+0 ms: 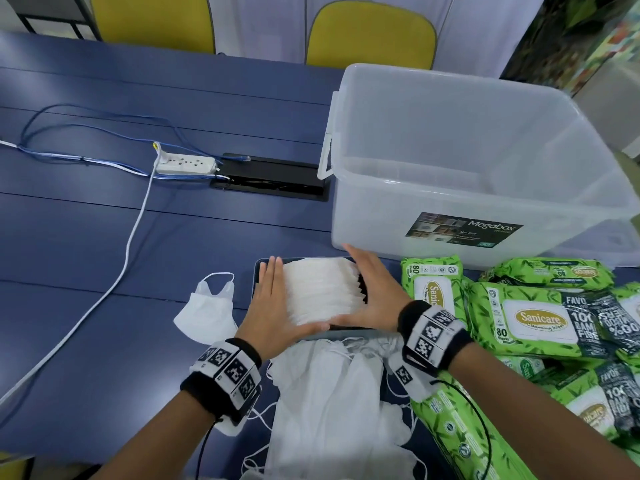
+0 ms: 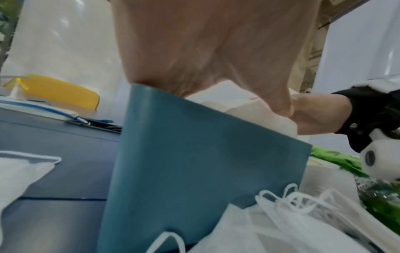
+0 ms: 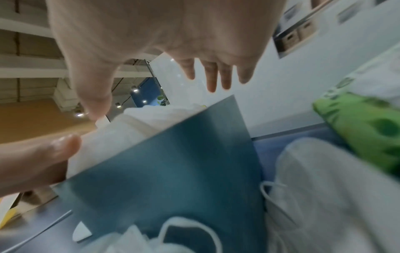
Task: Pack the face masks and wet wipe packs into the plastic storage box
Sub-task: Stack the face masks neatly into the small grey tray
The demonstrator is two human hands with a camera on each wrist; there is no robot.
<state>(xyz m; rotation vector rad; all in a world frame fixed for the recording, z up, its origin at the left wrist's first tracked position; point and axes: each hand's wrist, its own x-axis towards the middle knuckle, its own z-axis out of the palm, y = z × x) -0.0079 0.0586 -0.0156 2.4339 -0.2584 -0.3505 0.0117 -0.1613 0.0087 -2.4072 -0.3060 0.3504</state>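
A stack of white face masks (image 1: 322, 292) stands in a small teal box (image 2: 194, 171) on the blue table, just in front of the clear plastic storage box (image 1: 450, 199), which looks empty. My left hand (image 1: 270, 306) lies flat against the stack's left side and my right hand (image 1: 374, 292) against its right side. The fingers are straight, and the thumbs meet along the near edge. More loose masks (image 1: 329, 393) are heaped in front of the teal box, and a single mask (image 1: 207, 313) lies to the left. Green wet wipe packs (image 1: 540, 320) are piled at the right.
A white power strip (image 1: 185, 163) with blue and white cables lies on the table's left half. Beside it is a black cable hatch (image 1: 270, 178). Two yellow chairs (image 1: 370, 36) stand behind the table. The storage box's handle (image 1: 325, 161) faces left.
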